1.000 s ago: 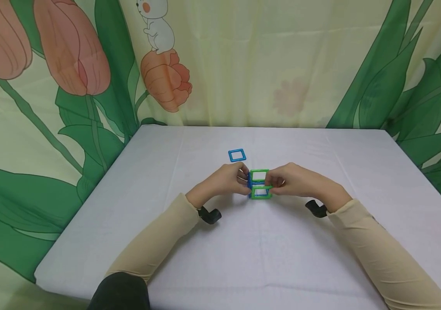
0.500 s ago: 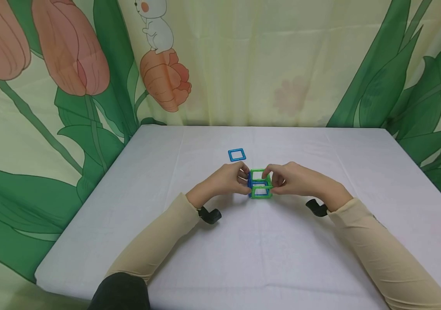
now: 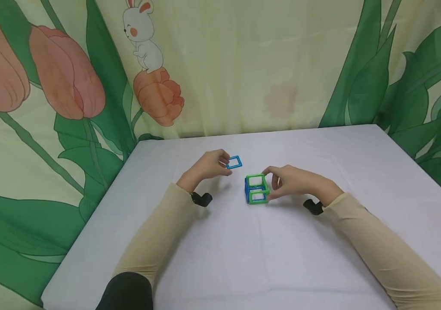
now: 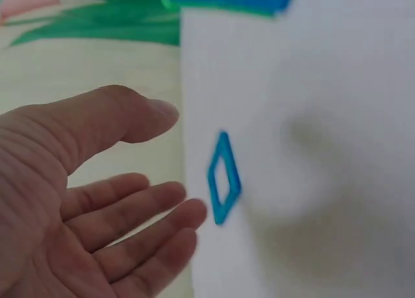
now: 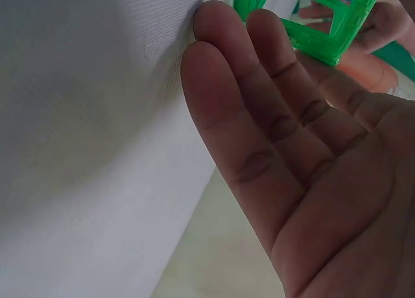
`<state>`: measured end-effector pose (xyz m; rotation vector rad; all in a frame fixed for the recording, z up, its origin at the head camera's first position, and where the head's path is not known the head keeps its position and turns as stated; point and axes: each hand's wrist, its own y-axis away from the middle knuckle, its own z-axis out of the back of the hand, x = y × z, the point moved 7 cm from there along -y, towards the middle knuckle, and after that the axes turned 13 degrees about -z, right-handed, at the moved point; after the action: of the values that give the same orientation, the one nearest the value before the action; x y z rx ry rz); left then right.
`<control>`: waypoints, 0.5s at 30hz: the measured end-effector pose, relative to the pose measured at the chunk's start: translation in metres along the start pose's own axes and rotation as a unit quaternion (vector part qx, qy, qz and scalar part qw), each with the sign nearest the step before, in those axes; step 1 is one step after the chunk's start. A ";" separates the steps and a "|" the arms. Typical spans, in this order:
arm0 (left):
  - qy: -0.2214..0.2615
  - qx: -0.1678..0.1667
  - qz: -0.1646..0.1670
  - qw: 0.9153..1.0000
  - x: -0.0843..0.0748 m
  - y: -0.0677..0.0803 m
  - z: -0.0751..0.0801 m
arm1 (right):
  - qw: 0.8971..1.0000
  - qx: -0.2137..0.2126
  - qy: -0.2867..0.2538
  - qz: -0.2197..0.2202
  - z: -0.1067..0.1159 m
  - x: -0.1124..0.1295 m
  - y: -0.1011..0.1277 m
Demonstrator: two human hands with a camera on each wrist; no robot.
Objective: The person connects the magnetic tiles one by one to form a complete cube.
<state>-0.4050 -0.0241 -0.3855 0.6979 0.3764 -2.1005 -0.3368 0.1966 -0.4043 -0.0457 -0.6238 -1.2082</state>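
1. Since half a second ago the left hand [image 3: 207, 165] has left the little cube and gone back and to its left, to the loose blue square tile [image 3: 234, 162]; the camera view has also swung a bit, so the table sits differently in the picture

2. That cube of green and blue frames [image 3: 257, 189] stands on the white tablecloth [image 3: 243, 249], near the middle of the table, a little toward the far side

3. Its top and front faces are green, and its left side shows blue

4. At the cube's right side is the right hand [image 3: 295, 183], thumb and forefinger up by the top right edge; from the wrist view the fingers [image 5: 259, 116] lie nearly straight and together, tips beside the green frame [image 5: 324, 26], so it looks like a light touch with nothing clasped

5. Whether the thumb actually presses the frame I cannot tell

6. Just behind and to the left of the cube, apart from it, the blue square tile lies flat on the cloth

7. The left hand's fingertips [image 4: 188, 214] are right at the tile's [image 4: 224, 178] near edge; the palm is spread and the fingers loose, gripping nothing

8. Both arms wear pale beige sleeves [image 3: 154, 232]

9. Behind the table hangs a curtain [image 3: 220, 64] printed with tulips, green leaves and a small rabbit
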 end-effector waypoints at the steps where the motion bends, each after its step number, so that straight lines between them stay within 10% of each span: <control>1: -0.016 0.001 0.004 1.000 0.004 -0.006 0.001 | 1.000 0.001 0.001 0.000 0.000 -0.001 -0.001; 8: -0.126 0.056 0.008 0.990 0.023 -0.049 -0.009 | 1.000 -0.006 0.005 0.006 0.005 -0.006 -0.002; 15: -0.143 0.047 0.050 0.987 0.038 -0.061 -0.004 | 1.000 -0.006 0.007 0.022 0.005 0.001 -0.002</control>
<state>-0.4718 -0.0114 -0.4109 0.4497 0.0825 -2.0954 -0.3402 0.1970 -0.4003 -0.0613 -0.6002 -1.1682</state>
